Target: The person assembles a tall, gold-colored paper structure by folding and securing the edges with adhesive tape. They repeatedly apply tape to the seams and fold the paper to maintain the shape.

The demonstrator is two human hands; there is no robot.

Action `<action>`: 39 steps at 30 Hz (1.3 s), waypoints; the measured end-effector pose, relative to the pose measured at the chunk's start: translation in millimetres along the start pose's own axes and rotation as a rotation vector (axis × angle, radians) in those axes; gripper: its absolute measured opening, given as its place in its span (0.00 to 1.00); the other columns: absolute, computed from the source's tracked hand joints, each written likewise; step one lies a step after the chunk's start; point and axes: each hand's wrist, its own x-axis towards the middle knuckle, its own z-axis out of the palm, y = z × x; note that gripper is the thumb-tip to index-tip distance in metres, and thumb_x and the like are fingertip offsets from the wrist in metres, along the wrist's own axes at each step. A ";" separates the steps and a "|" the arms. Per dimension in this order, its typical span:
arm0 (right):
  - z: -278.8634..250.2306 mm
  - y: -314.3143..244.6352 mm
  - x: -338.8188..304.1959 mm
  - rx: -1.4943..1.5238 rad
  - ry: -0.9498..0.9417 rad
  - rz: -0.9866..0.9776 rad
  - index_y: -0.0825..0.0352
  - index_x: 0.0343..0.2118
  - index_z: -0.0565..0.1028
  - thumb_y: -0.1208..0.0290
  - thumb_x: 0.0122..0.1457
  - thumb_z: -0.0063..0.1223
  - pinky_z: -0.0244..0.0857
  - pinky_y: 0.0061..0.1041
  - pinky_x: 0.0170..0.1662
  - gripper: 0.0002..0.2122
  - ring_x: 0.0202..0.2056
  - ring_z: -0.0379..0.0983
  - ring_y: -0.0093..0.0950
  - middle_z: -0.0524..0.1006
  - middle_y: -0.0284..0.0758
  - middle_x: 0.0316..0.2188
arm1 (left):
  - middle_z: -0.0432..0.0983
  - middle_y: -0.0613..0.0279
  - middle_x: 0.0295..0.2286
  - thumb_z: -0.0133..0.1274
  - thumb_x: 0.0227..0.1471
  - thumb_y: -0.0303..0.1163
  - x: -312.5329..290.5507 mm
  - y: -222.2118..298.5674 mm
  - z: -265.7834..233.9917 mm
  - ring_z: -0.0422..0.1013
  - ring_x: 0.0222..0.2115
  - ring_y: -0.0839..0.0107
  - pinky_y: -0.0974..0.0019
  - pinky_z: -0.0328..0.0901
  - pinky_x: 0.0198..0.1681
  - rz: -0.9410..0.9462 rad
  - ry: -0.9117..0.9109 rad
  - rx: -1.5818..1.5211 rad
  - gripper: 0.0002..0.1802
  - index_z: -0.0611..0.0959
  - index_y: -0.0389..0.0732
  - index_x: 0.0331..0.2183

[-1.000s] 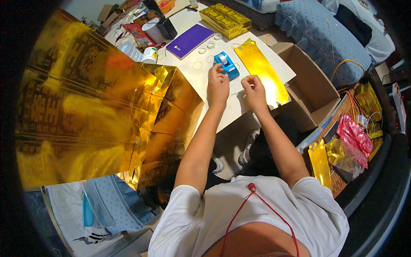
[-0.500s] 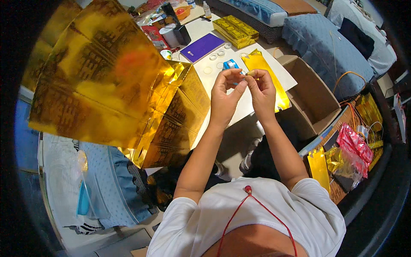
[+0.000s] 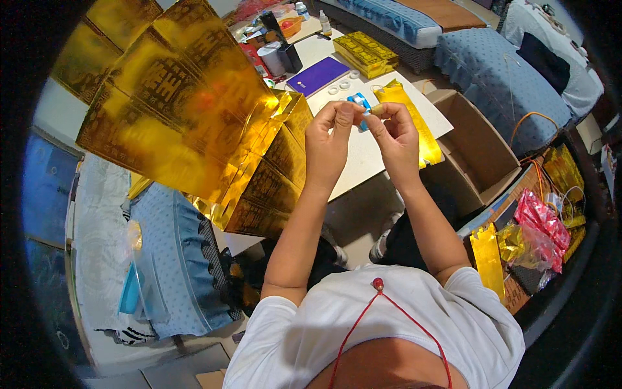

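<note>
Over the white table (image 3: 353,175), my left hand (image 3: 329,146) has its thumb and fingers pinched together; what is in them, if anything, is too small to make out. Close beside it, my right hand (image 3: 396,144) is also closed, with a small yellowish bit showing at its fingertips. The two sets of fingertips nearly meet. Just behind them lies a blue tape dispenser-like object (image 3: 358,100), partly hidden by my fingers. Flat yellow-gold paper strips (image 3: 409,120) lie to the right of it. A large folded gold foil paper piece with printed patterns (image 3: 175,91) stands at the left.
White rings (image 3: 343,85), a purple notebook (image 3: 317,76) and a gold paper stack (image 3: 366,54) lie farther back. An open cardboard box (image 3: 476,152) stands right of the table. Pink plastic wrapping (image 3: 539,217) lies at the far right. A blue-covered seat (image 3: 172,259) is at the left.
My left hand has shifted slightly left, and its fingers have closed more tightly. My right hand stays nearly in place. The whole view has shifted a little, moving the surroundings rightward.
</note>
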 end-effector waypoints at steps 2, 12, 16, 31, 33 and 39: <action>0.6 -8.0 -2.3 -0.063 -0.009 -0.010 0.67 0.38 0.74 0.68 0.62 0.61 0.58 0.15 0.28 0.09 0.25 0.62 0.11 0.75 0.25 0.29 | 0.80 0.63 0.30 0.54 0.62 0.34 -0.6 6.7 -0.8 0.74 0.33 0.77 0.69 0.68 0.40 -0.019 -0.023 -0.025 0.10 0.82 0.36 0.36; -5.1 -11.9 -0.3 -0.120 -0.010 0.113 0.68 0.29 0.76 0.63 0.61 0.62 0.61 0.16 0.28 0.13 0.24 0.67 0.14 0.75 0.26 0.22 | 0.80 0.62 0.35 0.57 0.55 0.24 -13.7 7.5 -0.4 0.75 0.36 0.75 0.69 0.69 0.44 -0.104 -0.107 0.075 0.08 0.82 0.35 0.39; -0.9 -14.3 -1.6 -0.039 -0.028 0.109 0.67 0.33 0.76 0.64 0.62 0.60 0.61 0.16 0.27 0.11 0.24 0.68 0.13 0.76 0.26 0.23 | 0.81 0.64 0.31 0.61 0.54 0.27 -14.2 10.3 -1.0 0.75 0.32 0.76 0.70 0.69 0.40 -0.112 -0.016 0.112 0.07 0.83 0.36 0.36; -6.0 -34.8 -7.8 0.431 -0.119 0.282 0.67 0.54 0.65 0.74 0.60 0.58 0.59 0.13 0.27 0.20 0.27 0.63 0.14 0.76 0.37 0.46 | 0.78 0.61 0.27 0.59 0.58 0.27 -14.1 88.5 -0.2 0.76 0.26 0.73 0.72 0.70 0.31 0.141 0.216 0.057 0.06 0.81 0.36 0.36; -4.1 -44.7 -6.4 0.111 -0.113 -0.200 0.65 0.52 0.68 0.79 0.54 0.63 0.65 0.20 0.39 0.23 0.34 0.69 0.23 0.77 0.36 0.46 | 0.78 0.61 0.27 0.58 0.59 0.30 -11.0 101.0 -12.0 0.76 0.25 0.73 0.72 0.71 0.29 -0.003 0.156 -0.076 0.07 0.80 0.37 0.38; 4.2 -76.9 11.2 -0.460 -0.265 -0.992 0.60 0.49 0.73 0.79 0.49 0.67 0.67 0.29 0.46 0.23 0.45 0.76 0.32 0.81 0.31 0.45 | 0.78 0.61 0.27 0.56 0.60 0.29 -15.3 106.7 -19.8 0.76 0.25 0.75 0.74 0.72 0.27 -0.059 0.142 -0.130 0.07 0.79 0.34 0.36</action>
